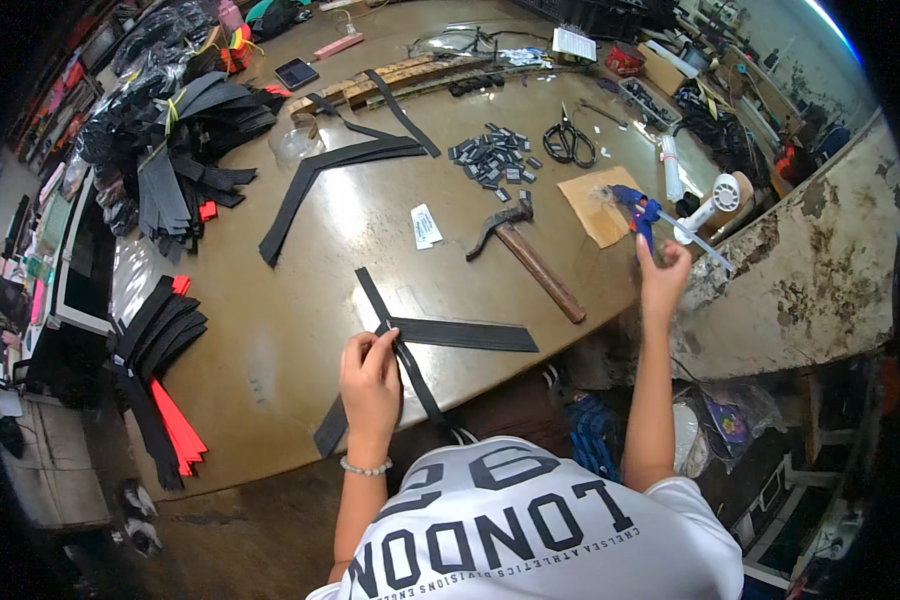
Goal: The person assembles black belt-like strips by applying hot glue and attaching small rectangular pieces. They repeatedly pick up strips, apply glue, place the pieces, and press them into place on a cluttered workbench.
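Observation:
My left hand pinches flat black strap pieces where they meet near the table's front edge. One wide end points right, and another shows to the left of my wrist. A narrower black strap runs from the far side of my fingers down toward my body. My right hand reaches out to the right, its fingers closed on the handle of a blue hot glue gun. The gun's nozzle end lies over a brown piece of cardboard. My palm hides part of the handle.
Beyond my left hand lie a hammer, a white label, small dark buckle-like pieces and black scissors. Joined black straps rest farther left. Black and red strap stacks cover the left side. A white roll stands by the gun.

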`<state>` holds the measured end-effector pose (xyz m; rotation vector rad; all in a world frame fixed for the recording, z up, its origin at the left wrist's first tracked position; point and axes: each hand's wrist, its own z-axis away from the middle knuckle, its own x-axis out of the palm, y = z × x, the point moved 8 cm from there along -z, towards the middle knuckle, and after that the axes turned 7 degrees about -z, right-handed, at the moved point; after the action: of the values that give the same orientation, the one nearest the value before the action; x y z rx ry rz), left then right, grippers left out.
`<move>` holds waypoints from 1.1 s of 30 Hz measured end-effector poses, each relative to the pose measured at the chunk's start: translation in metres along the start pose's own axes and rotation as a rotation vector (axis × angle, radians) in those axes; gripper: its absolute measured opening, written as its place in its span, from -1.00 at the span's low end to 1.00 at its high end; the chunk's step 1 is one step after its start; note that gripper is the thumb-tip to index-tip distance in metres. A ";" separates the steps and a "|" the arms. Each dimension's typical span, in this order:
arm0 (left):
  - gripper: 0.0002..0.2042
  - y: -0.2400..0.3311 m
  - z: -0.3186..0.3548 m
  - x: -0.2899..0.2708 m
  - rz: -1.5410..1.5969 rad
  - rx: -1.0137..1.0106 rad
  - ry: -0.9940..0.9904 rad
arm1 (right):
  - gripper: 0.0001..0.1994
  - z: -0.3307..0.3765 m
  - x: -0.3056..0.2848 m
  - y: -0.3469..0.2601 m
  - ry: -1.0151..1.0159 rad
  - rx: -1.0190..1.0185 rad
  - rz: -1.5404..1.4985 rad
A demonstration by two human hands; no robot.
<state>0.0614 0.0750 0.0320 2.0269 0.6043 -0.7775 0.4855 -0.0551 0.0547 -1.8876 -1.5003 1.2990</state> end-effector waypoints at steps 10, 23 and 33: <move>-0.81 -0.006 0.002 -0.009 -0.013 -0.074 -0.015 | -0.60 -0.029 0.075 -0.076 -0.542 -0.350 0.018; -0.83 -0.012 0.002 -0.009 0.044 -0.039 0.007 | -0.48 0.155 0.150 -0.183 -1.469 -0.401 -0.311; -0.82 -0.014 0.002 -0.008 0.052 -0.046 0.014 | -0.52 0.164 0.136 -0.172 -1.503 -0.413 -0.264</move>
<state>0.0462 0.0794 0.0293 1.9993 0.5699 -0.7128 0.2533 0.0903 0.0506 -0.5258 -2.6514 2.5760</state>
